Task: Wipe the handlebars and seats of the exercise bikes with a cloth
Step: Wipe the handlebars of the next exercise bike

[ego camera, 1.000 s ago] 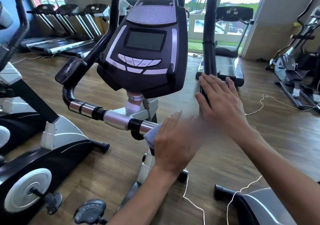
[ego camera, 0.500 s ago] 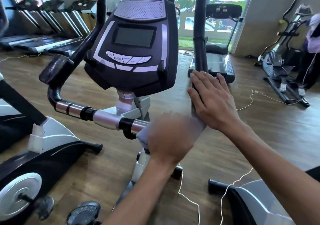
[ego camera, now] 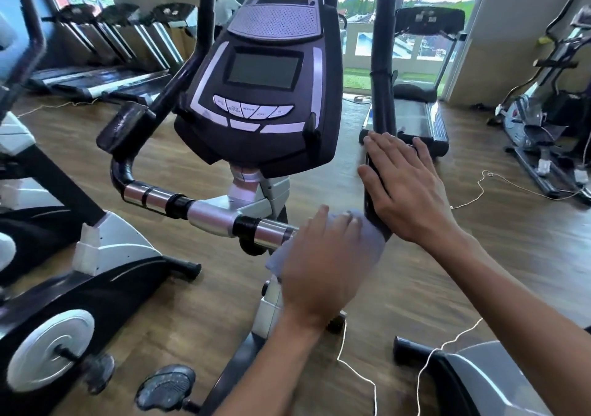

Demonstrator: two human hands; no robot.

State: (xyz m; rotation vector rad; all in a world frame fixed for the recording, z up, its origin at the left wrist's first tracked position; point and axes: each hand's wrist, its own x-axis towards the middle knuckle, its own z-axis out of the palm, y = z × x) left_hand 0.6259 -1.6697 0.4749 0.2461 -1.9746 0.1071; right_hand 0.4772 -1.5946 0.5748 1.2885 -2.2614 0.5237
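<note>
An exercise bike with a dark console (ego camera: 265,96) stands right in front of me. Its handlebar (ego camera: 208,214) runs across below the console, with chrome grips and black uprights on both sides. My left hand (ego camera: 323,271) grips a pale blue cloth (ego camera: 374,239) and holds it wrapped over the right chrome grip, where the bar bends upward. My right hand (ego camera: 406,185) lies flat, fingers straight, on the black right upright (ego camera: 382,80). The seat is out of view.
A second bike (ego camera: 96,271) stands close on the left, and part of another machine (ego camera: 479,377) sits at bottom right. Treadmills (ego camera: 105,80) line the back wall, and one treadmill (ego camera: 415,112) is behind the bike. An elliptical (ego camera: 543,112) is far right. White cords (ego camera: 479,188) trail over the wood floor.
My left hand has rubbed the cloth along the right end of the handlebar, toward the bend. My right hand has stayed on the upright. The view has shifted slightly.
</note>
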